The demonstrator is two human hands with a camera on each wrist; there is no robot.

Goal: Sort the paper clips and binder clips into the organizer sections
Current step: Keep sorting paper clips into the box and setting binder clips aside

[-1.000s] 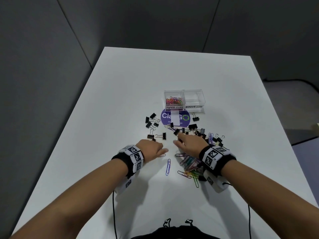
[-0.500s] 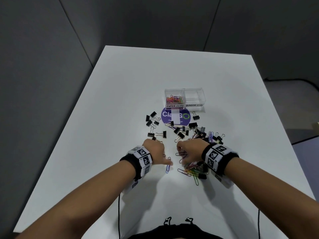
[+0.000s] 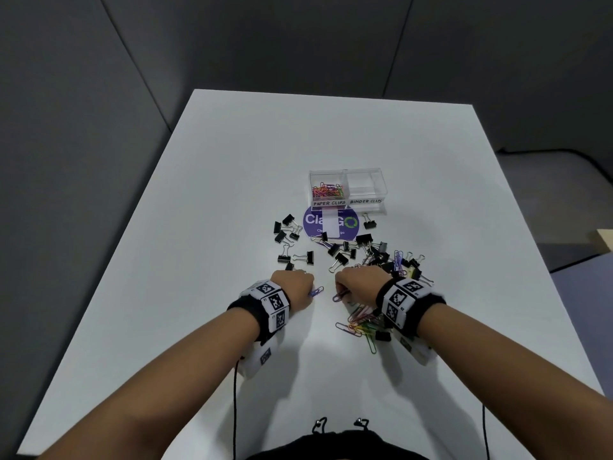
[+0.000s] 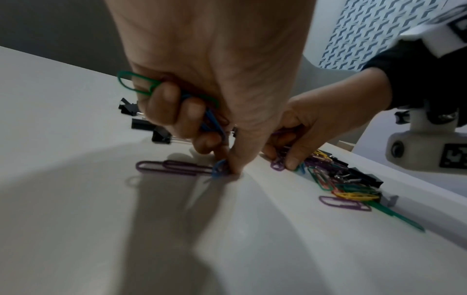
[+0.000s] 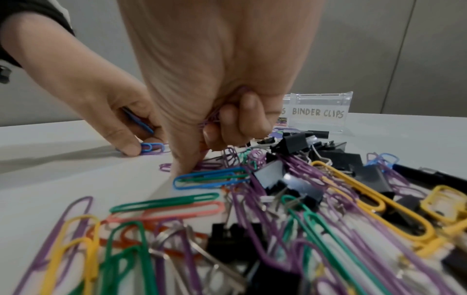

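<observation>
Two paper clips (image 4: 174,169) flat, lengthwise sideways, pinched by left hand (image 4: 209,79)

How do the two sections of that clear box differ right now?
The paper clip section, on the left, holds a heap of coloured paper clips; the binder clip section, on the right, looks empty. The labels differ too: one reads PAPER CLIPS, the other BINDER CLIPS. Both are clear-walled, open-topped halves of one organizer.

Organizer (image 3: 347,187) behind binder clips (image 3: 338,250); paper clips (image 3: 361,322) nearest, right.
</observation>
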